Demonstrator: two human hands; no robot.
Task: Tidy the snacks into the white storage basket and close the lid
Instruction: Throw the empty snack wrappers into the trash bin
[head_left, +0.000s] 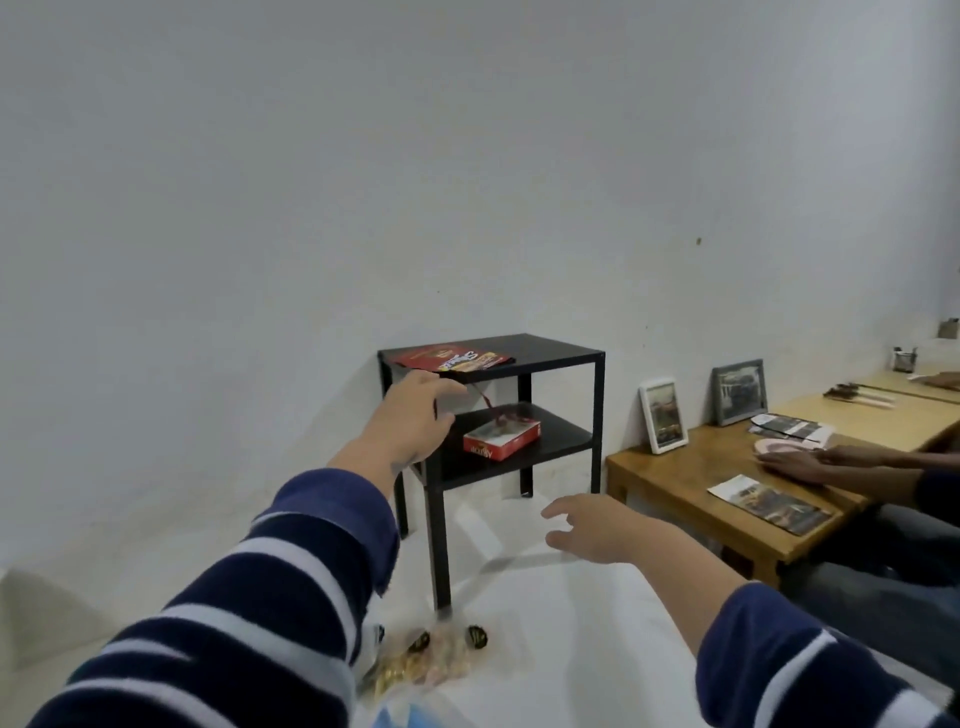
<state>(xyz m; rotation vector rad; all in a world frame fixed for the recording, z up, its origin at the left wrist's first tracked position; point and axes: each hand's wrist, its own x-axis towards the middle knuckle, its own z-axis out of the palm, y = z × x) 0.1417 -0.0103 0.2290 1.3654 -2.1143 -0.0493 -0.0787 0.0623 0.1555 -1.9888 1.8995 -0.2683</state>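
the left hand (410, 421) reaches to the black shelf (561, 353), fingers curled at a red snack packet (452, 359) on its top — whether it grips, i cannot tell. right hand (592, 527) hangs open. a red box (501, 439) sits on the lower shelf.

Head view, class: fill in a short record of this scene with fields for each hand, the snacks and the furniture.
left hand: reaching to the black side table's top edge, by the red snack bag
right hand: open, holding nothing
lower shelf: red snack box
floor: wrapped sweets
white basket: not in view
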